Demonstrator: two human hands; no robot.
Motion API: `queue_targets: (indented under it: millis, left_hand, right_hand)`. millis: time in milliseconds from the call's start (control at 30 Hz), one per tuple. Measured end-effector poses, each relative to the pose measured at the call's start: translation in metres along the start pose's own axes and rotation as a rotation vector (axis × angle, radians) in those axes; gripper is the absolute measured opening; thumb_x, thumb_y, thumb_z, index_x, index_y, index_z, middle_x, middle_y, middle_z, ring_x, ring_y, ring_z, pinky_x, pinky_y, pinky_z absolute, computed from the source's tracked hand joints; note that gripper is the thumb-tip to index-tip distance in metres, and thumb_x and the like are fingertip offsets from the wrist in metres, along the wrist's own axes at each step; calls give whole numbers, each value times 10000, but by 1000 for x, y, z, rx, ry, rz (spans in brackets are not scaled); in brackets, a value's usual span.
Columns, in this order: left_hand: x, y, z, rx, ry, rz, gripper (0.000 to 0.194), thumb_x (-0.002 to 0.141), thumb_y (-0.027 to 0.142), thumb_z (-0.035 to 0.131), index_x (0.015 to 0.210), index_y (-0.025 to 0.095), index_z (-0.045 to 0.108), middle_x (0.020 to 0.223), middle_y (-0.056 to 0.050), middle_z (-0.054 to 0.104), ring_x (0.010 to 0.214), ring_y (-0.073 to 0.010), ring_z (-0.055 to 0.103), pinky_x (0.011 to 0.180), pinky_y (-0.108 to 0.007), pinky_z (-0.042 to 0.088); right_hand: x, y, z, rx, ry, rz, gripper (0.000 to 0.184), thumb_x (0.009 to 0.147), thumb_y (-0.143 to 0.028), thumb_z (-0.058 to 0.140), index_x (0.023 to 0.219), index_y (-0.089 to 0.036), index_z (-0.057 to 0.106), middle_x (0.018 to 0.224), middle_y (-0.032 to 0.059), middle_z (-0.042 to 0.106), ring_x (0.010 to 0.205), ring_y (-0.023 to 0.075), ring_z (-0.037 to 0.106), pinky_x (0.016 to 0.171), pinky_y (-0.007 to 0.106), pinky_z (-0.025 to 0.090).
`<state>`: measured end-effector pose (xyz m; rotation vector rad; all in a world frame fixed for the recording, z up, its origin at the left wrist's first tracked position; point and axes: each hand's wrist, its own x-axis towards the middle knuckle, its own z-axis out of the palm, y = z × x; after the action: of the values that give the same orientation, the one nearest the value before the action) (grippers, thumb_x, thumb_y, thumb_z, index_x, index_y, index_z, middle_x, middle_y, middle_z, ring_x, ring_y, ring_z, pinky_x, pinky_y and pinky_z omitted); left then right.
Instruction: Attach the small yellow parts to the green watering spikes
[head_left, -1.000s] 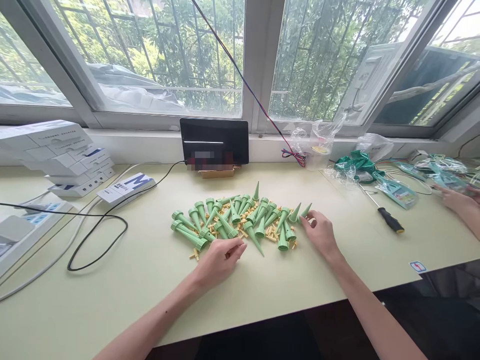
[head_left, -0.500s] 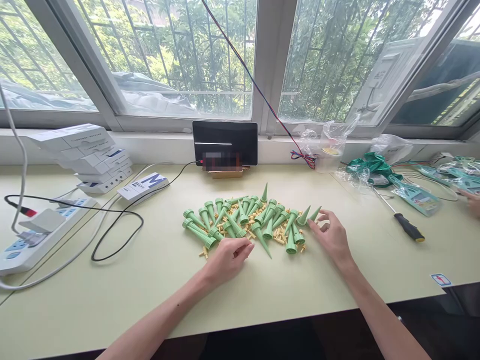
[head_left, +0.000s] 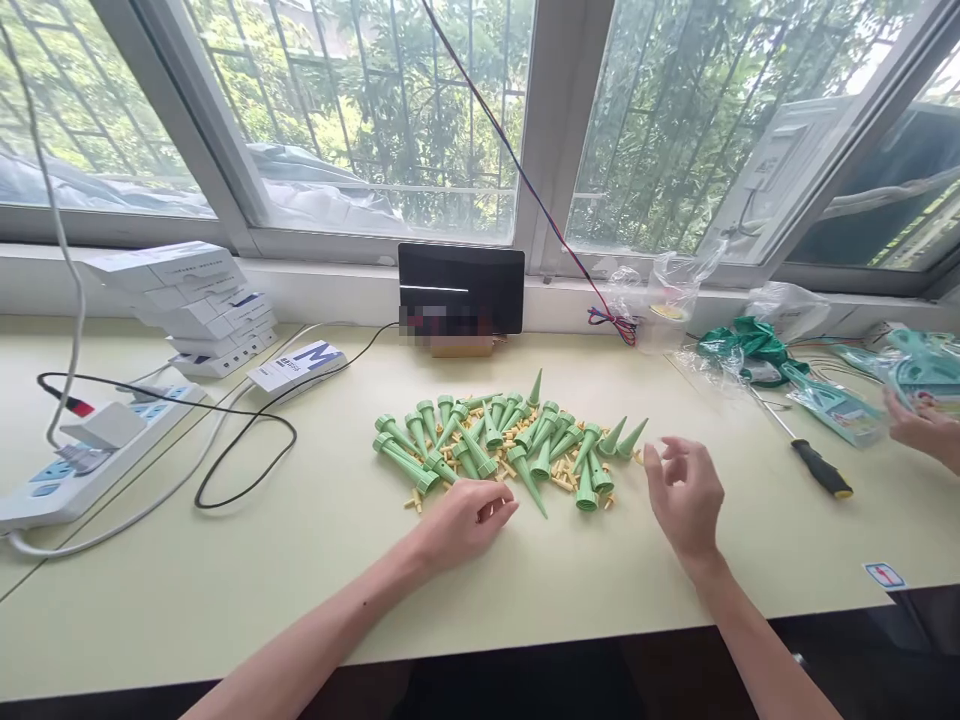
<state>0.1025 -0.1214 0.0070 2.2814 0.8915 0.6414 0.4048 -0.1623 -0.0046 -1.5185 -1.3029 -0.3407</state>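
front to back. counter (head_left: 577, 590): left hand (head_left: 469, 515) between front edge and heap of green cones (head_left: 492, 432), fingers curled; cannot tell if they hold anything. right hand (head_left: 686, 490) off the heap's right end, thumb and fingers apart, nothing seen between. rightmost cone (head_left: 633, 438) just left of and beyond the right thumb, right hand nearer; long axis slants up, tip toward counter's right edge. yellow pegs (head_left: 564, 473) mid-counter among cones. tablet (head_left: 462, 285) near back edge.

The pale yellow-green table (head_left: 600, 580) bore green plastic spikes (head_left: 528, 478) among small yellow pegs (head_left: 559, 474), a white power strip (head_left: 120, 452), stacked white boxes (head_left: 196, 300) and a screwdriver (head_left: 819, 467).
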Motion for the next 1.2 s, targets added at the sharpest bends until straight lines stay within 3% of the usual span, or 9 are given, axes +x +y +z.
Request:
queue_targets:
  millis: [100, 233, 400, 533, 667, 1200]
  left_hand:
    - [-2, -2, 2, 5, -23, 14, 227, 949, 264, 476, 797, 166, 612, 631, 19, 547, 551, -87, 446, 557, -221, 325]
    - [-2, -2, 3, 5, -35, 37, 208, 939, 249, 482, 793, 170, 605, 624, 19, 546, 539, -85, 448, 545, -214, 326]
    - [-2, -3, 2, 17, -9, 70, 204, 927, 224, 487, 761, 167, 592, 580, 28, 501, 506, -84, 404, 542, -225, 318]
    - [-3, -3, 3, 17, -6, 70, 225, 928, 218, 481, 732, 165, 579, 564, 34, 469, 498, -83, 380, 538, -230, 314]
    - [-4, -3, 4, 47, -24, 73, 246, 930, 217, 474, 704, 166, 557, 574, 32, 456, 512, -89, 366, 528, -239, 292]
    - [-4, -1, 3, 68, -25, 75, 273, 949, 232, 450, 725, 158, 589, 590, 17, 480, 524, -95, 360, 537, -250, 292]
  right_hand:
    - [-6, -24, 8, 100, -225, -174, 112, 938, -285, 572, 894, -185, 599, 710, -3, 570, 505, 110, 480, 514, 245, 430]
    - [-3, -64, 37, 231, -547, -214, 130, 970, -240, 498, 946, -187, 614, 830, 33, 637, 550, 118, 517, 551, 249, 446]
    - [13, -101, 88, 118, -732, -299, 147, 951, -200, 517, 1046, -186, 629, 939, 65, 651, 683, 159, 602, 612, 262, 449]
    - [10, -113, 108, 35, -785, -345, 189, 966, -206, 506, 1112, -197, 626, 1030, 74, 637, 703, 159, 611, 583, 254, 422]
    - [2, -113, 108, -9, -833, -367, 205, 978, -207, 490, 1127, -224, 630, 1123, 61, 620, 667, 132, 601, 570, 249, 400]
    - [1, -111, 110, -4, -832, -270, 132, 952, -138, 500, 1023, -182, 601, 997, 53, 619, 748, 149, 605, 619, 238, 408]
